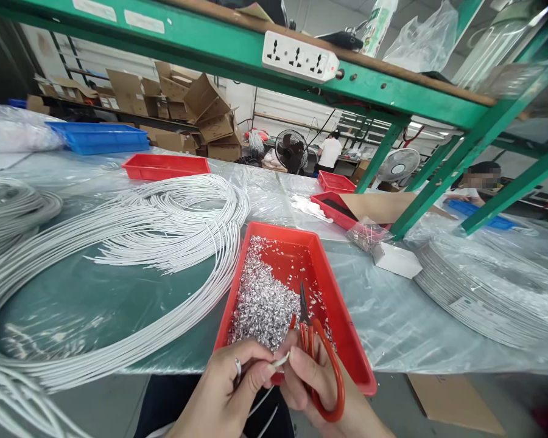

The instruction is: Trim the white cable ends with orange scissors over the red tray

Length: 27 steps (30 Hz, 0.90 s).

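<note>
Between finger and thumb, my left hand [237,383] pinches a thin white cable [281,361] close to its end. My right hand [315,377] carries a pair of orange-handled scissors [335,389], blades pointing up and away, while its thumb and forefinger meet at the cable's tip. Both hands are over the near end of a red tray [347,316]. Silvery scraps [265,298] lie heaped along the tray's left side. More white cable runs down from my left hand towards my lap.
A large coil of white cables [228,243] lies left of the tray. Grey coiled cable [466,298] and a small white box [397,260] are at the right. Behind stand a red bin [164,165] and a blue bin [105,139]. A green shelf frame [461,164] with a power strip [299,58] spans above.
</note>
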### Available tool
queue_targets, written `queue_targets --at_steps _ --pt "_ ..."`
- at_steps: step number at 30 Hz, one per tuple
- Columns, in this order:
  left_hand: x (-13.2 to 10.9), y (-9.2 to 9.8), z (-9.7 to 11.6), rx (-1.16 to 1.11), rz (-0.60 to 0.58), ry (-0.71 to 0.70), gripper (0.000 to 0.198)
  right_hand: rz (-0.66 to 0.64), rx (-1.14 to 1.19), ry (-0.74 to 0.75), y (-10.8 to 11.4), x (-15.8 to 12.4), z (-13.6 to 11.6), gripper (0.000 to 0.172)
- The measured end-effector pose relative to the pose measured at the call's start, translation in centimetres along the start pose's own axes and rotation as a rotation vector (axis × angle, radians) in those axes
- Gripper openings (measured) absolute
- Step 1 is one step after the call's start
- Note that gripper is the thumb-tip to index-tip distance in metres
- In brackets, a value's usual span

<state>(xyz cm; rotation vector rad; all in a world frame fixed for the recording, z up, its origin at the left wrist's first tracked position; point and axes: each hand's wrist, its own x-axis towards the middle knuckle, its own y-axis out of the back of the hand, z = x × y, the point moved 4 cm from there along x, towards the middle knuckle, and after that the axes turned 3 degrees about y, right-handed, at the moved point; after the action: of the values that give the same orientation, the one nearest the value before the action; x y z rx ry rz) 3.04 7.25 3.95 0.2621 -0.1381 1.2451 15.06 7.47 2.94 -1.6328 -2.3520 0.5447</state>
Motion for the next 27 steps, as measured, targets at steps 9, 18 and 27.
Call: queue_targets --at_steps 9,18,27 --pt "0.1 0.2 -1.6 -0.079 0.007 0.129 0.035 -0.053 0.326 -0.127 -1.2 0.0 0.2 0.023" --pt "0.0 -0.6 -1.4 -0.452 -0.093 0.393 0.054 0.308 -0.231 0.124 -1.4 -0.9 -2.0 0.035" --pt "0.4 -1.9 -1.5 -0.767 -0.526 0.395 0.045 0.161 -0.316 0.018 -1.2 -0.5 -1.8 0.025"
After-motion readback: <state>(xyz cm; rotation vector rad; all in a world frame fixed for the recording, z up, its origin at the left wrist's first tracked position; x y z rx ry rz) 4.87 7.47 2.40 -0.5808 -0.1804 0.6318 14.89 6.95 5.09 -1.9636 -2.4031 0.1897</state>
